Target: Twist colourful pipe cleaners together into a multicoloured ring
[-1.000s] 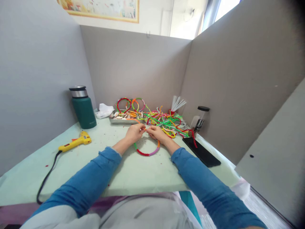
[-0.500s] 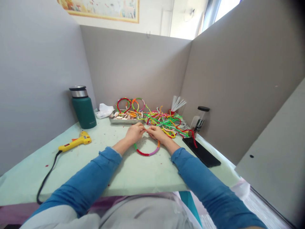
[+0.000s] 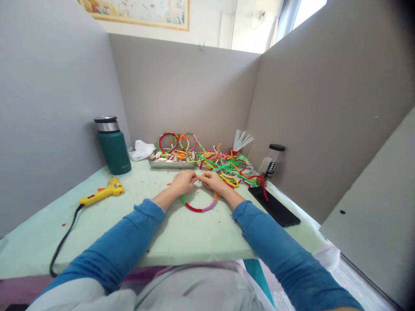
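A ring wrapped in coloured pipe cleaner (image 3: 193,209), with green, red, purple and orange sections, curves toward me on the table. My left hand (image 3: 184,181) pinches the far side of this ring, fingers closed. Close beside it, almost touching, my right hand (image 3: 212,181) is also closed on the ring. A bit of green shows between the fingertips, and an orange tip (image 3: 169,184) sticks out left of my left hand. The fingers hide the ring's far part.
A yellow glue gun (image 3: 102,193) and a green bottle (image 3: 113,147) stand left. Behind my hands are a metal tray (image 3: 171,165) of shells, finished-looking rings (image 3: 168,134) and loose pipe cleaners (image 3: 223,162). A phone (image 3: 275,207) and a clear jar (image 3: 273,162) are right.
The orange tip now shows left of my left hand, and green appears between the fingertips where orange-red was. Both hands stay nearly in place.
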Demonstrator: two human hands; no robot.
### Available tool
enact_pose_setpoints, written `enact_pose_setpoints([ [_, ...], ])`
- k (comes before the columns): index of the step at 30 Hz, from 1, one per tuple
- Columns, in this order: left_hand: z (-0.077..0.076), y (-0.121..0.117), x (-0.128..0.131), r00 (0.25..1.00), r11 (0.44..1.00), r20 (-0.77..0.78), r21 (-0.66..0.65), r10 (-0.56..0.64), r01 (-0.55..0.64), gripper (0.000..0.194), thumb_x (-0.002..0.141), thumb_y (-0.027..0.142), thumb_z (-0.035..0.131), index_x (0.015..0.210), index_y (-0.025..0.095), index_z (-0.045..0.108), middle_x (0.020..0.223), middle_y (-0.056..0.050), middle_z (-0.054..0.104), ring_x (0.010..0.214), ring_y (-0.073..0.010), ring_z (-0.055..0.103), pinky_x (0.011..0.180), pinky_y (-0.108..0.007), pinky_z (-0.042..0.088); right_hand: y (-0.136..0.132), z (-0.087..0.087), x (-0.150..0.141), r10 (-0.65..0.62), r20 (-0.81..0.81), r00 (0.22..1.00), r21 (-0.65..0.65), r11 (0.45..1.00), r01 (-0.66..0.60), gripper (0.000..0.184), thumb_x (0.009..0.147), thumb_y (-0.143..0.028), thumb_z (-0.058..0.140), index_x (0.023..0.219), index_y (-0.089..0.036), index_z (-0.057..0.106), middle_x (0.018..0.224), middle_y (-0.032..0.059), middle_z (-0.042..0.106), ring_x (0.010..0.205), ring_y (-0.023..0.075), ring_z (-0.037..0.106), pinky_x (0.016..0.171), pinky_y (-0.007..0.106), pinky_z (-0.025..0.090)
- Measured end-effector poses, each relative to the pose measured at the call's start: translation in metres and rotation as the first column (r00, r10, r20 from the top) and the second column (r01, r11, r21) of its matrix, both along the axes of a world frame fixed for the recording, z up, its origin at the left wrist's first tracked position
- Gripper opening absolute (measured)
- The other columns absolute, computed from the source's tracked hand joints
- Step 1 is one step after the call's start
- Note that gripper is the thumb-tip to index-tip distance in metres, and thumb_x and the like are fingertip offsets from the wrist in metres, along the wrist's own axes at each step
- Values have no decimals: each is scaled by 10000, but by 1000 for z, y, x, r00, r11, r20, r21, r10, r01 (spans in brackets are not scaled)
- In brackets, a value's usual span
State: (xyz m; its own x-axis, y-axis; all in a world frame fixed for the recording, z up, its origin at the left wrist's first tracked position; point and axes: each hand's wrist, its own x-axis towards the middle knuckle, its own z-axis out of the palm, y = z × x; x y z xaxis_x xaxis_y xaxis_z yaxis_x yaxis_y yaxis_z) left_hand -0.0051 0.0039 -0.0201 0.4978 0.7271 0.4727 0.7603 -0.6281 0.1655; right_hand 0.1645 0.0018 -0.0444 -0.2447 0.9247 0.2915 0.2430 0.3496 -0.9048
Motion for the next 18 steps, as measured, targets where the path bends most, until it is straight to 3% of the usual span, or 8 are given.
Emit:
enact_pose_setpoints([
  [14,-5,10,-1,995,985,100,-169,-19,36,325,785,371,429,677,144,635,614,-39,606,564,-124,473,523,-232,280,0,-2,0,-10,10,1000,19,1000,10,287,707,-425,565,663,-147,512,478,-57,414,393,42,297,382,189,205],
  [18,-5,10,0,970,927,245,-362,-11,101,328,764,396,459,643,131,609,475,8,507,473,-97,416,471,-218,271,-1,-1,1,-12,21,1000,28,1000,12,282,707,-421,564,658,-150,505,487,-56,416,399,42,301,386,189,208],
])
